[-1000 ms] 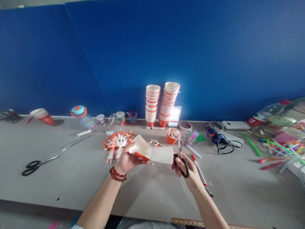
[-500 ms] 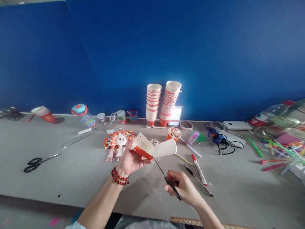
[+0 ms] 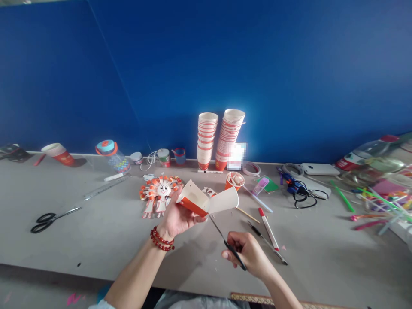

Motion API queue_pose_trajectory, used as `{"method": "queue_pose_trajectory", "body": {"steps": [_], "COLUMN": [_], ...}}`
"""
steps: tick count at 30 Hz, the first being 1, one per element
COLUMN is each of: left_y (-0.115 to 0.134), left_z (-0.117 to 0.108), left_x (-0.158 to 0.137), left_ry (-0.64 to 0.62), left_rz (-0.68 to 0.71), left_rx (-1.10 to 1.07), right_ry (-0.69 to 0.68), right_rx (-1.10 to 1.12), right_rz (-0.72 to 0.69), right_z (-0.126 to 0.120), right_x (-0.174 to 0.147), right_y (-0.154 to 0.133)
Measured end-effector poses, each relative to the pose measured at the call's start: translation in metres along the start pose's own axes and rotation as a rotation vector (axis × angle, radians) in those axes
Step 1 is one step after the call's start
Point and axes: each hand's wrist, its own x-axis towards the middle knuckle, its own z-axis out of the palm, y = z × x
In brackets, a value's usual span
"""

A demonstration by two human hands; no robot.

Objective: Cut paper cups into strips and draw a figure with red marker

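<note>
My left hand point(image 3: 180, 219), a red bead bracelet at its wrist, grips a cut-open paper cup point(image 3: 197, 201) that is orange outside and white inside. A white flap of the cup sticks out to the right. My right hand point(image 3: 243, 251) is closed round the black handles of a pair of scissors point(image 3: 222, 235). Their blade tips touch the lower edge of the cup, by the base of the flap; how far the blades are apart I cannot tell. Behind my left hand lies a paper figure point(image 3: 163, 189) with a drawn face and orange-and-white strips round its head.
Two tall stacks of paper cups point(image 3: 206, 139) stand by the blue wall. A cup of paper scraps point(image 3: 235, 180), a red marker point(image 3: 268, 228) and a pen point(image 3: 273, 249) are near my right hand. More scissors point(image 3: 48, 221) lie left; straws point(image 3: 380, 214) and a bottle point(image 3: 367, 152) crowd the right.
Almost nothing differs. My right hand and the scissors have shifted very slightly to the right; the cup stays in my left hand in the same pose.
</note>
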Motion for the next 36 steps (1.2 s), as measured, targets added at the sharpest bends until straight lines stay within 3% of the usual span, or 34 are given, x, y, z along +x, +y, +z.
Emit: {"method": "queue_pose_trajectory", "body": {"steps": [12, 19, 28, 36], "left_y": [0.001, 0.001, -0.002, -0.002], "left_z": [-0.004, -0.001, -0.002, 0.006], "left_x": [0.001, 0.001, 0.002, 0.001], "left_ry": [-0.040, -0.023, 0.015, 0.026], "left_rz": [-0.037, -0.005, 0.011, 0.093], "left_rx": [0.002, 0.022, 0.029, 0.077], "right_ry": [-0.033, 0.067, 0.179, 0.109], "right_rx": [0.029, -0.194, -0.428, -0.266], "right_rz": [-0.037, -0.121, -0.125, -0.181], "right_z": [0.003, 0.003, 0.000, 0.004], "right_x": [0.001, 0.004, 0.003, 0.000], "right_y": [0.008, 0.013, 0.010, 0.004]}}
